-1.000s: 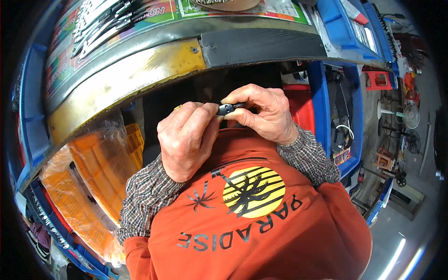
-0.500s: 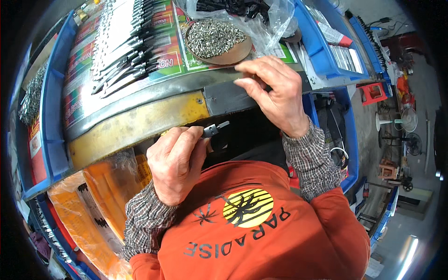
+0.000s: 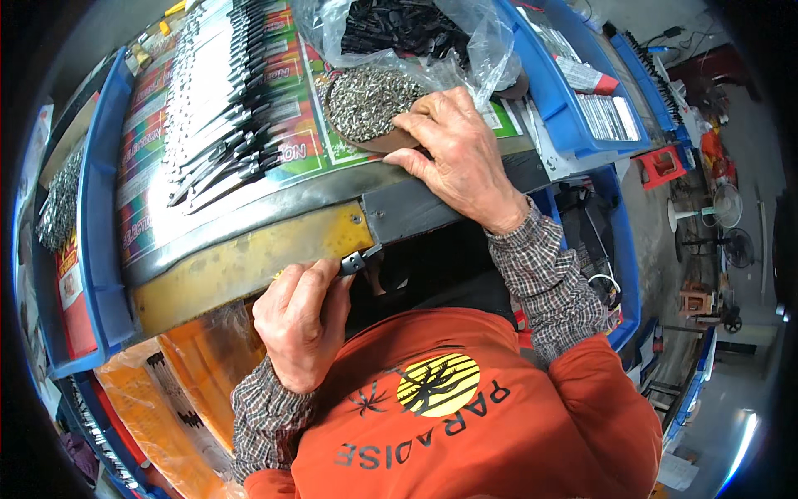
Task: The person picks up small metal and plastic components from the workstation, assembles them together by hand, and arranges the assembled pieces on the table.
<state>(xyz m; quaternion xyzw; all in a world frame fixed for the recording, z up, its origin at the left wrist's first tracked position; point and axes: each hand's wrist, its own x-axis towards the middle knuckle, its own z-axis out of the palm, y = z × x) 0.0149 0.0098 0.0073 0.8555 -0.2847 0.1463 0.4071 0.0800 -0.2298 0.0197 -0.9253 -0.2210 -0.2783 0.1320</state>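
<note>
1. Since the earlier pictures of the head view, the right hand (image 3: pixel 461 162) has left the small black piece (image 3: pixel 352 264) and come over to the round brown dish (image 3: pixel 391 145); the left hand (image 3: pixel 299 324) keeps the piece and sits a little further toward the picture's left.
2. Head view, left hand: its thumb and bent fingers are closed around the small black piece, pinching it just below the front edge of the workbench (image 3: pixel 440 190).
3. Head view, right hand: it is partly open, fingers curved over the near right side of the dish, thumb standing apart from them. Whether the fingertips touch or hold one of the small metal pins (image 3: pixel 366 104), I cannot tell.
4. Head view, the piece: its exposed end is dark with small round marks, and a flat grey tip points up and to the right. Most of its length is hidden in the hand.
5. Head view, around the hands: the silvery pins are heaped in the dish. Left of it lies a long row of slim black-and-silver pieces (image 3: pixel 237 100); beyond it, a clear plastic bag (image 3: pixel 492 50) holds black parts (image 3: pixel 403 29).
</note>
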